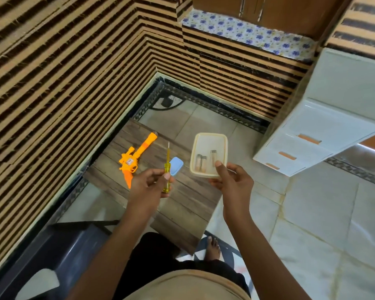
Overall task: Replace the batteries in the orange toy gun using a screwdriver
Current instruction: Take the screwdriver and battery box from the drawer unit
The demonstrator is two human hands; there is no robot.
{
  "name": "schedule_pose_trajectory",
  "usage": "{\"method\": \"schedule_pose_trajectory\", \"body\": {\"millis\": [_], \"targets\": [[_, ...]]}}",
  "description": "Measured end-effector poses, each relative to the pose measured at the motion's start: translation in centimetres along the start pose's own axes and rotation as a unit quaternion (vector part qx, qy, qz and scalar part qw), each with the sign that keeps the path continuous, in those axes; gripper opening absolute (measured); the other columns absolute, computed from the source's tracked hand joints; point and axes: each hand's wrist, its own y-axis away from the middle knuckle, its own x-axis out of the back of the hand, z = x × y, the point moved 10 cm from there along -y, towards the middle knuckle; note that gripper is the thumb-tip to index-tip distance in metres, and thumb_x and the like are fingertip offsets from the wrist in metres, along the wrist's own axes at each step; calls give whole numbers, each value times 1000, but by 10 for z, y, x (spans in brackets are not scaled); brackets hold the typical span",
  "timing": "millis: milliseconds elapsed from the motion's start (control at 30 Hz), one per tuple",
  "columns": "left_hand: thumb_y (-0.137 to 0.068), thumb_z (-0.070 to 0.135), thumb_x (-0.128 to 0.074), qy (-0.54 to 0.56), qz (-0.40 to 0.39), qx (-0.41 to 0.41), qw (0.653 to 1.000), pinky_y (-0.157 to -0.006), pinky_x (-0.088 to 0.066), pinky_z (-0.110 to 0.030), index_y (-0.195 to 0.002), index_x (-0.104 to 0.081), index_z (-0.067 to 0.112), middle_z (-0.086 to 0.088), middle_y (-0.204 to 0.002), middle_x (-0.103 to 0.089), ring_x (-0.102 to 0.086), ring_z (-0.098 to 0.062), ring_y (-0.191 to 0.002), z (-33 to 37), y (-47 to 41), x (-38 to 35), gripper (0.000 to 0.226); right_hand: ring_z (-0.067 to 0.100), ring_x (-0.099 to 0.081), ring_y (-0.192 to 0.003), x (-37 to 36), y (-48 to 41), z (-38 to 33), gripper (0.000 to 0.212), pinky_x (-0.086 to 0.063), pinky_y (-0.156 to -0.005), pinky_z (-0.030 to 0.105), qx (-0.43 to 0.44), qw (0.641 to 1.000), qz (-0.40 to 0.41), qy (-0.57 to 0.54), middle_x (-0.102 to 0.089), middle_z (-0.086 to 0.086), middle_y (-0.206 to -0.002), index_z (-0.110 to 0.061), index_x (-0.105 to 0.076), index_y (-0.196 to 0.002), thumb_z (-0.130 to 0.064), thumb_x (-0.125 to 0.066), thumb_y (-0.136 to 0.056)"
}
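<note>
The orange toy gun [136, 155] lies on a small wooden table [188, 204], barrel pointing away, to the left of my hands. My left hand [148, 185] grips a yellow-handled screwdriver [166, 169] upright, its thin tip pointing away, together with a small blue lid [176, 168]. My right hand [233, 180] holds a clear cream-rimmed plastic box [209, 154] by its near edge, thumb on the rim. Inside the box lie batteries [206, 162]. Both hands hover above the table.
A striped woven wall runs along the left and back. A white plastic drawer unit [325, 135] stands at the right on the tiled floor. A dark plastic chair [59, 254] sits at the lower left. My bare foot [212, 249] rests beside the table.
</note>
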Motion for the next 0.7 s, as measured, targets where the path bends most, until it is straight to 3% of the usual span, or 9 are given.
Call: {"method": "schedule_pose_trajectory", "body": {"millis": [200, 400, 533, 700], "targets": [[-102, 8, -67, -20, -59, 9, 998, -70, -64, -37, -98, -72, 15, -16, -96, -80, -72, -29, -86, 2, -58, 10, 9, 24, -79, -77, -38, -10, 18, 31, -64, -66, 29, 4, 999, 40, 4, -81, -4, -87, -2, -69, -118, -23, -75, -96], [-102, 7, -66, -31, -130, 8, 991, -58, -60, -24, -99, -70, 14, -15, -97, -79, -71, -26, -84, 8, -132, 36, 9, 27, -80, -88, -88, -9, 39, 30, -66, -72, 37, -1, 994, 105, -33, -81, 7, -99, 2, -72, -119, -20, -72, -99], [-102, 5, -65, -52, -187, 18, 981, -55, -57, -21, -98, -69, 15, -10, -90, -78, -70, -24, -78, -1, -187, 62, 12, 27, -77, -82, -127, -6, 68, 26, -64, -69, 32, -6, 983, 169, -72, -78, 6, -83, 9, -72, -105, -17, -70, -100], [-103, 5, -65, -95, -241, 34, 965, -55, -58, -22, -108, -70, 3, -11, -89, -77, -70, -19, -72, -19, -237, 79, 7, 26, -77, -84, -156, 6, 106, 25, -65, -74, 34, -25, 968, 230, -93, -78, 6, -83, 9, -71, -108, -15, -68, -101]]}}
